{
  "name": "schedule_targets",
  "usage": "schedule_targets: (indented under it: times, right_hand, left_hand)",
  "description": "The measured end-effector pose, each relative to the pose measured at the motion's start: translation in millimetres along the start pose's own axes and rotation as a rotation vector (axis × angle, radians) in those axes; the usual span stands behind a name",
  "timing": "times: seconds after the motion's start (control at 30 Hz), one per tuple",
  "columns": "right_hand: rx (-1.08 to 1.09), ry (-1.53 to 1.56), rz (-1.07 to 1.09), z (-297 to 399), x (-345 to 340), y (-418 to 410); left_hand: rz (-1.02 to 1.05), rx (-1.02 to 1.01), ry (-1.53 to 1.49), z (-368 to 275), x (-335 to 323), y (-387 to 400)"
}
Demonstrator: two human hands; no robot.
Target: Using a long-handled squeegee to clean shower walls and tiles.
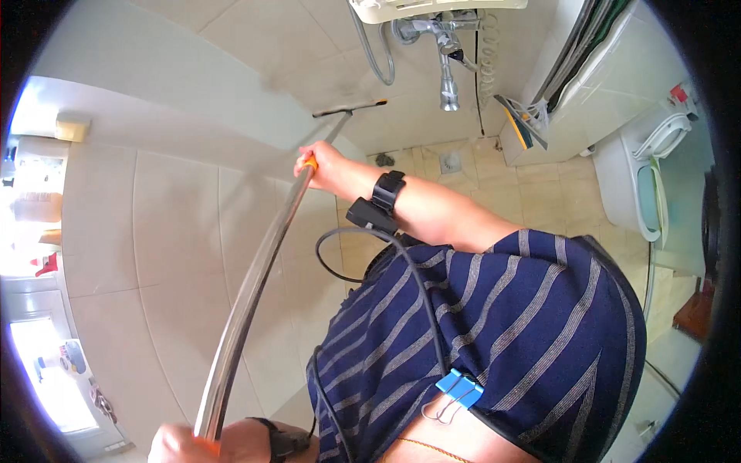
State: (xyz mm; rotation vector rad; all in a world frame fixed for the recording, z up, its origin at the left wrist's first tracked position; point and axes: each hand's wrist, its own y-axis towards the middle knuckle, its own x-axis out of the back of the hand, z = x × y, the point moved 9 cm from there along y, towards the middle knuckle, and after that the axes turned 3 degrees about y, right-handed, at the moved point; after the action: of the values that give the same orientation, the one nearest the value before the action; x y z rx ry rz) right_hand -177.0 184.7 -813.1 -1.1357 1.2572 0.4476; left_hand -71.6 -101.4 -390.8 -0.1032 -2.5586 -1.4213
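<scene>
A long shiny metal pole [249,312] slants across the picture, with an orange part at each grip. At its far end a thin dark squeegee-like head [349,111] with an orange tip lies against or close to the tiled wall; contact is hard to tell. My right hand [319,163] reaches forward and grips the upper part of the pole. Around that wrist is a black strap with a box-shaped device [371,214]. Down at the lower left, my left hand [176,444] is closed around the pole's near end, partly cut off by the picture's edge.
A chrome tap [446,58] with hoses juts from the wall below a white shelf [434,8]. A floor drain [450,162] lies beneath. The toilet [625,173] stands at right. Bottles [37,205] line the bright window ledge. A black cable [425,295] loops over my striped shirt.
</scene>
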Motion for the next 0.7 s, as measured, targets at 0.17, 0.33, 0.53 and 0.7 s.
schedule_targets:
  times: [0.17, 0.33, 0.53, 0.7]
  right_hand:
    - [-0.061, 0.251, 0.155, -35, -90, -63]
    - [-0.068, 0.185, 0.114, -60, -105, -80]
    - [0.027, 0.067, -0.091, -47, -20, -7]
    - [-0.093, 0.126, -0.078, -88, -32, -31]
  left_hand:
    - [-0.041, -0.118, -0.041, -52, 21, 9]
    - [-0.089, -0.126, -0.022, -63, 39, 2]
    - [-0.199, -0.123, -0.088, -38, 47, -18]
    - [-0.208, -0.011, 0.112, -65, 82, -32]
